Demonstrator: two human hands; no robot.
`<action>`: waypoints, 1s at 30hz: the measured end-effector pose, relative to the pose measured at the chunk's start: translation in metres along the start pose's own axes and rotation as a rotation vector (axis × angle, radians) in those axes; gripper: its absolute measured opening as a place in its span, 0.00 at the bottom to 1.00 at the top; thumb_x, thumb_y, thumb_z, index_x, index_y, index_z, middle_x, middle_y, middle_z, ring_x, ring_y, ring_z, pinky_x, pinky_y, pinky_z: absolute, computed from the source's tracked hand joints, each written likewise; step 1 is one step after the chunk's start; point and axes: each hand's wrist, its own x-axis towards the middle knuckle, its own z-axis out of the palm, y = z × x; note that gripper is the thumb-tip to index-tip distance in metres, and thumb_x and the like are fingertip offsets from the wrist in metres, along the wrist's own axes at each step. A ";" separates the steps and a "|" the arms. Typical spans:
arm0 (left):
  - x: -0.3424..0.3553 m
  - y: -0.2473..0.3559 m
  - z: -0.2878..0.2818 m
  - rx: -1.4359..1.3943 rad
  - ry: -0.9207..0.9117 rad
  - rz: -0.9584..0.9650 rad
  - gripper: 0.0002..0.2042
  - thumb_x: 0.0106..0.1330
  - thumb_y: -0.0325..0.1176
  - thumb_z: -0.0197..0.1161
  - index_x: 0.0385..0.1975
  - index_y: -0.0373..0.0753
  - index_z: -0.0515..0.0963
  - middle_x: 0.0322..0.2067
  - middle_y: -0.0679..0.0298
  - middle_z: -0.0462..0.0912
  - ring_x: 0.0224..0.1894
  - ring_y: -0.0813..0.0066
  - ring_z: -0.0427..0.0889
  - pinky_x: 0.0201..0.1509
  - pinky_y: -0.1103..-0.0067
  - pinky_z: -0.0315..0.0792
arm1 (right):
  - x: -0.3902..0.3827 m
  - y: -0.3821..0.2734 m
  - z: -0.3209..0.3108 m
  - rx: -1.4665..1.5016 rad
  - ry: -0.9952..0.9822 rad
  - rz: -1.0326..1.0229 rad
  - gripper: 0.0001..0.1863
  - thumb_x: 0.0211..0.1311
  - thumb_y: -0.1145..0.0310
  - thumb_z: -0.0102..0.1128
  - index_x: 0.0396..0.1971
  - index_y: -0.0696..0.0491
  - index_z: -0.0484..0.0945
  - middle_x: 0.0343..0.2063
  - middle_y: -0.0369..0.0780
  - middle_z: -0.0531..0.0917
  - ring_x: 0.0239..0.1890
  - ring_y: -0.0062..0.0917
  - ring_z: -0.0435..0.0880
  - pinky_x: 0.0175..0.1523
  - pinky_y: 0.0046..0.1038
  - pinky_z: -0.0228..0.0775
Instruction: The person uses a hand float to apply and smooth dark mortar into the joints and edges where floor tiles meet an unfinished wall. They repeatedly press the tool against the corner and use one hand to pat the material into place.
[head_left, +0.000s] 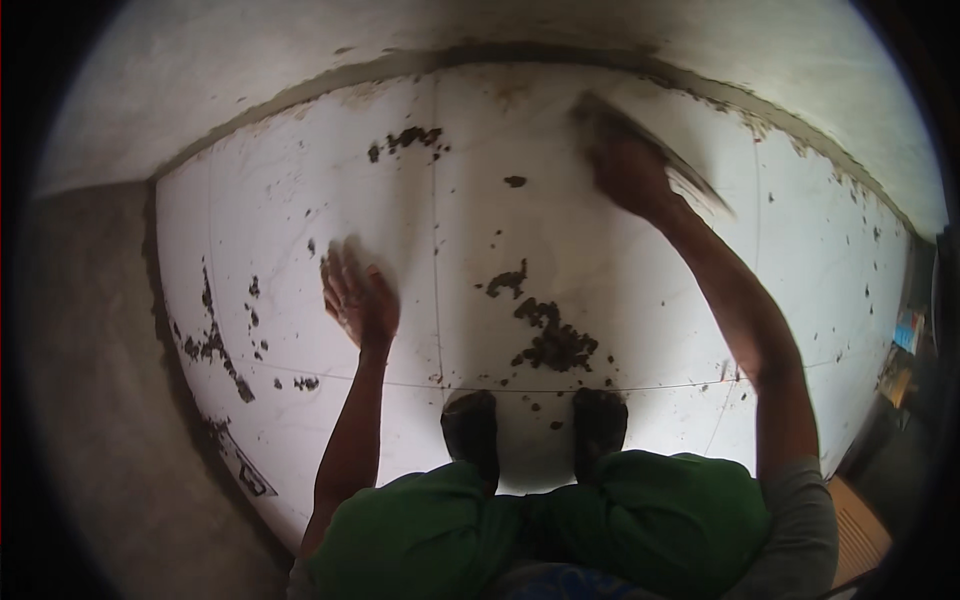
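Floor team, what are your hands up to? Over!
Right hand: gripping flat tool. Left hand: open, empty. Dark clumps scattered on white floor, some near shoes.

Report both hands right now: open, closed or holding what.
Left hand: open, nothing held, fingers extended.
Right hand: closed, holding a flat trowel-like tool, blurred.

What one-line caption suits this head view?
Right hand holding a flat tool over white floor tiles strewn with dark clumps, left hand open.
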 end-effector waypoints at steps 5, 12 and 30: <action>-0.006 -0.009 -0.011 0.010 0.005 -0.067 0.30 0.79 0.46 0.52 0.80 0.50 0.63 0.81 0.63 0.59 0.83 0.57 0.53 0.82 0.54 0.50 | 0.116 -0.085 0.016 0.345 -0.461 0.178 0.19 0.75 0.54 0.61 0.50 0.56 0.81 0.42 0.56 0.87 0.47 0.54 0.86 0.54 0.54 0.76; 0.003 0.004 -0.005 -0.218 0.029 -0.098 0.29 0.77 0.46 0.57 0.75 0.44 0.67 0.78 0.59 0.64 0.80 0.54 0.59 0.81 0.55 0.54 | 0.186 -0.137 0.088 0.271 -0.535 0.084 0.18 0.72 0.56 0.64 0.48 0.57 0.82 0.44 0.55 0.87 0.48 0.50 0.88 0.54 0.51 0.78; -0.016 -0.044 0.013 -0.711 0.259 -0.247 0.22 0.76 0.28 0.50 0.69 0.38 0.69 0.70 0.52 0.74 0.72 0.49 0.71 0.75 0.57 0.62 | 0.070 -0.289 0.026 0.655 -0.571 -0.289 0.17 0.76 0.59 0.59 0.52 0.56 0.84 0.40 0.50 0.89 0.45 0.45 0.89 0.55 0.48 0.78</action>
